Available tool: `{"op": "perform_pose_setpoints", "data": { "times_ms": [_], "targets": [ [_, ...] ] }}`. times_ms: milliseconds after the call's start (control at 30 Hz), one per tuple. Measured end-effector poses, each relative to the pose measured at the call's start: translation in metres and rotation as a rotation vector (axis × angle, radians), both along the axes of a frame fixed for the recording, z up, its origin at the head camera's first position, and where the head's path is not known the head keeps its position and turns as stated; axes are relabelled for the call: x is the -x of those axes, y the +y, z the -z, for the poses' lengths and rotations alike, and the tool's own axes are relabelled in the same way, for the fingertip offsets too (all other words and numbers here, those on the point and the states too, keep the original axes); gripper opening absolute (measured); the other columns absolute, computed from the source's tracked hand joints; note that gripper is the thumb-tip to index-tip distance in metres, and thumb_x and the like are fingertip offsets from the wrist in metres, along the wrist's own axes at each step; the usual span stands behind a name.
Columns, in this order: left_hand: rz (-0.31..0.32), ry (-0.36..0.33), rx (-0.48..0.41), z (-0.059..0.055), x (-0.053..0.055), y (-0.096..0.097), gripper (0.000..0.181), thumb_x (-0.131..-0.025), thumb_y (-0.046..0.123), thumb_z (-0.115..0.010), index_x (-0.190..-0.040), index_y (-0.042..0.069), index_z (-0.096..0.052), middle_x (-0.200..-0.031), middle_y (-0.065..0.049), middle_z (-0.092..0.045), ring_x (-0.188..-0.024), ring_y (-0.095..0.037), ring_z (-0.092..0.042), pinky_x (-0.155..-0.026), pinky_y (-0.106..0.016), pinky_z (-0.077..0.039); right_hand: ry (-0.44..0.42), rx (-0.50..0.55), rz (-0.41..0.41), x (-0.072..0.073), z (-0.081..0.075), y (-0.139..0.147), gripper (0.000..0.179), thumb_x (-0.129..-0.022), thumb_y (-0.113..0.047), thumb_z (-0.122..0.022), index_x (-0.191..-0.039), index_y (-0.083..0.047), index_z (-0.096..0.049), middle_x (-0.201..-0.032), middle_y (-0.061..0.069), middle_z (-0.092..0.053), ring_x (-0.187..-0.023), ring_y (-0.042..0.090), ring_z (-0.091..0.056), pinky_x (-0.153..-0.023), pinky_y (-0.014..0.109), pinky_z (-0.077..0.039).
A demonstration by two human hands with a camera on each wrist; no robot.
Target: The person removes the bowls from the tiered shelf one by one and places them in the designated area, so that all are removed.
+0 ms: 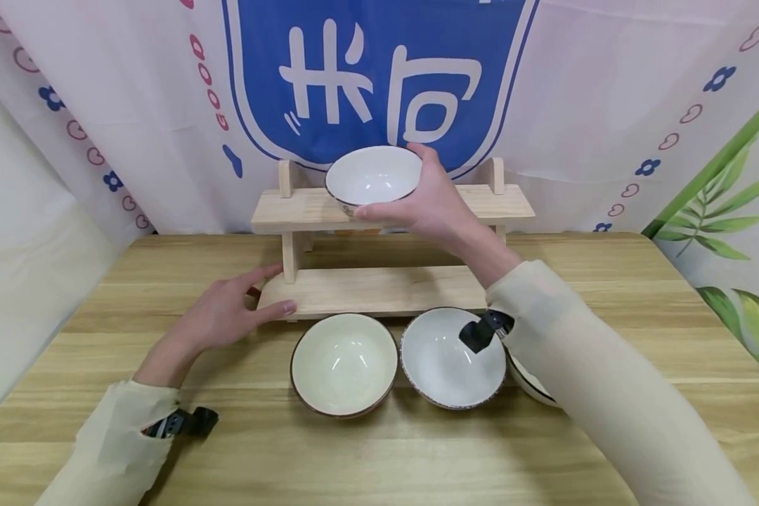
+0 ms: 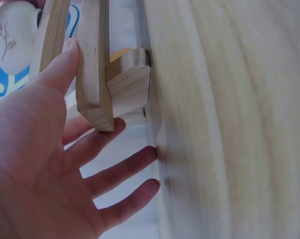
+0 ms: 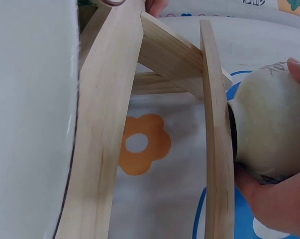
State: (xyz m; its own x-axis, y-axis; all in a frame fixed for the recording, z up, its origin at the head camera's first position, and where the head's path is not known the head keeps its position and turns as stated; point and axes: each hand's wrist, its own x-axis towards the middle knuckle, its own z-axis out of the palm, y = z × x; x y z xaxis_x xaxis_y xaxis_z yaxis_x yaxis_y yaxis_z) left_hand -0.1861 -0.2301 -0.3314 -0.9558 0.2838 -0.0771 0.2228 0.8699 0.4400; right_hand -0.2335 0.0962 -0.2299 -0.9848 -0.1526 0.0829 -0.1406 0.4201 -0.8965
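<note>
A two-tier wooden shelf stand (image 1: 373,289) stands at the back of the table. My right hand (image 1: 439,204) grips the right side of a white dark-rimmed bowl (image 1: 370,172) at the upper tier, thumb in front and fingers behind. In the right wrist view the bowl's outside (image 3: 269,119) shows a dark foot up against the board. My left hand (image 1: 224,313) holds the lower tier's left end, its thumb on the board and forefinger at the end edge; its other fingers spread in the left wrist view. A cream bowl (image 1: 344,365) and a white bowl (image 1: 452,358) sit upright before the stand.
Another bowl (image 1: 531,383) is partly hidden under my right forearm. A printed cloth (image 1: 575,84) hangs right behind the stand. Two upright pegs, a left peg (image 1: 285,178) and a right peg (image 1: 496,176), rise from the upper tier. The wooden table (image 1: 329,464) extends toward me.
</note>
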Motion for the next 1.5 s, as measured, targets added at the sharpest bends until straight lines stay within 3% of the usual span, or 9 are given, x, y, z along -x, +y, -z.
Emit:
{"op": "perform_pose_setpoints", "data": {
  "times_ms": [533, 800, 933, 1133, 1300, 1500],
  "targets": [
    [-0.001, -0.011, -0.016, -0.002, 0.000, -0.001, 0.092, -0.096, 0.070, -0.064, -0.166, 0.017, -0.037, -0.136, -0.026, -0.068, -0.109, -0.033, -0.071, -0.086, -0.049, -0.058, 0.007, -0.019, 0.043, -0.029, -0.002, 0.055, 0.128, -0.074, -0.035, -0.099, -0.170, -0.020, -0.015, -0.171, 0.007, -0.032, -0.145, 0.029, -0.048, -0.119, 0.047, -0.047],
    [-0.013, -0.017, -0.008, -0.001, 0.001, -0.002, 0.093, -0.095, 0.073, -0.063, -0.166, 0.018, -0.037, -0.138, -0.025, -0.067, -0.115, -0.035, -0.069, -0.085, -0.048, -0.059, 0.025, 0.029, 0.019, -0.044, 0.004, 0.089, 0.120, -0.079, -0.020, -0.096, -0.169, -0.019, -0.017, -0.168, 0.006, -0.035, -0.142, 0.026, -0.049, -0.121, 0.045, -0.046],
    [-0.010, -0.011, -0.009, 0.000, 0.001, -0.002, 0.094, -0.095, 0.073, -0.063, -0.166, 0.018, -0.038, -0.138, -0.025, -0.068, -0.116, -0.036, -0.069, -0.087, -0.050, -0.058, 0.017, 0.024, 0.027, -0.054, 0.004, 0.106, 0.120, -0.080, -0.016, -0.095, -0.170, -0.019, -0.015, -0.168, 0.006, -0.035, -0.141, 0.026, -0.051, -0.117, 0.034, -0.048],
    [-0.005, -0.005, -0.020, 0.000, 0.002, 0.000, 0.093, -0.095, 0.071, -0.065, -0.165, 0.016, -0.039, -0.139, -0.025, -0.067, -0.117, -0.036, -0.068, -0.088, -0.049, -0.059, 0.023, -0.033, 0.080, -0.069, 0.008, 0.133, 0.116, -0.081, -0.015, -0.094, -0.169, -0.023, -0.019, -0.165, 0.006, -0.036, -0.137, 0.021, -0.051, -0.097, 0.010, -0.050],
    [0.000, -0.005, -0.025, 0.000, 0.002, 0.002, 0.094, -0.095, 0.073, -0.064, -0.165, 0.017, -0.038, -0.142, -0.024, -0.066, -0.117, -0.036, -0.068, -0.089, -0.050, -0.058, 0.016, 0.004, 0.114, -0.082, 0.018, 0.160, 0.110, -0.084, -0.004, -0.090, -0.169, -0.024, -0.023, -0.161, 0.009, -0.035, -0.129, 0.015, -0.049, -0.092, 0.007, -0.050],
    [-0.014, -0.009, -0.018, 0.000, 0.000, 0.000, 0.094, -0.095, 0.071, -0.065, -0.166, 0.015, -0.038, -0.143, -0.025, -0.065, -0.117, -0.036, -0.068, -0.086, -0.047, -0.058, 0.000, -0.003, 0.135, -0.094, 0.027, 0.190, 0.106, -0.088, -0.002, -0.085, -0.170, -0.023, -0.021, -0.160, 0.007, -0.034, -0.127, 0.011, -0.047, -0.092, 0.005, -0.048]
  ]
}}
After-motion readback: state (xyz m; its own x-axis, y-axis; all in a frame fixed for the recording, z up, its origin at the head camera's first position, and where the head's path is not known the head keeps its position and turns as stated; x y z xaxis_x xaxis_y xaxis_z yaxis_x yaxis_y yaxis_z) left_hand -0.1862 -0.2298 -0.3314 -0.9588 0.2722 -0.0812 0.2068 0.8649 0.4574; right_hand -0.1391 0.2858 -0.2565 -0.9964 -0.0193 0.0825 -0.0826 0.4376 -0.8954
